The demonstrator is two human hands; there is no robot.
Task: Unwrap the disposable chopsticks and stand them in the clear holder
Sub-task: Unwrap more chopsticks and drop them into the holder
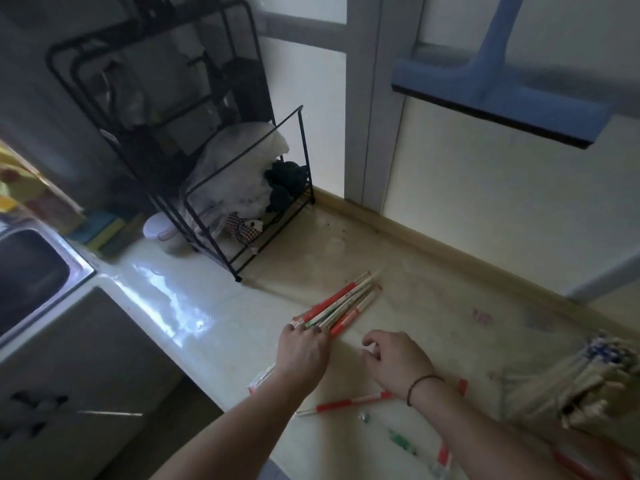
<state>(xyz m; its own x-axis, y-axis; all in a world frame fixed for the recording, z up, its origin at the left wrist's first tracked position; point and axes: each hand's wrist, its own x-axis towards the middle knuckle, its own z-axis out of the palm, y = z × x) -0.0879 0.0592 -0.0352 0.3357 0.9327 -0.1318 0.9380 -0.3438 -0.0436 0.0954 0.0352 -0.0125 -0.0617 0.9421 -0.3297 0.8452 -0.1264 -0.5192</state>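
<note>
seen from above, a pale glossy bench [242, 327] in a dim kitchen corner. left hand [303, 348] reaching forward, fingers fairly straight, fingertips pressing on the near ends of a small bundle of wrapped chopsticks [341, 304] lying flat at mid-bench, red-and-white and green-printed sleeves fanned away toward the wall. right hand [396, 362] just beside it to the right, palm down, fingers loosely curled, hovering or resting on the bench, holding nothing visible; dark cord bracelet [424, 388] on that wrist. one more wrapped pair [346, 403] lying alone nearer the bench edge, partly under the right forearm, red bands showing. scraps of torn wrapper [401, 439], green and red, scattered along the near edge; another bit of crinkled clear wrapper [259, 377] poking out beneath the left wrist. at far right, blurred, a thick sheaf of bare wooden chopsticks [571, 382] packed together, tips pointing toward the near right corner; cannot tell whether standing in a holder. behind the bundle, a black wire rack [242, 188] holding a pale plastic bag and dark cloth, a small white lidded tub [162, 232] beside its foot. steel sink [31, 278] at far left, sponges [104, 230] stacked behind it. blue squeegee [502, 88] hanging against the window panel at upper right.
</note>
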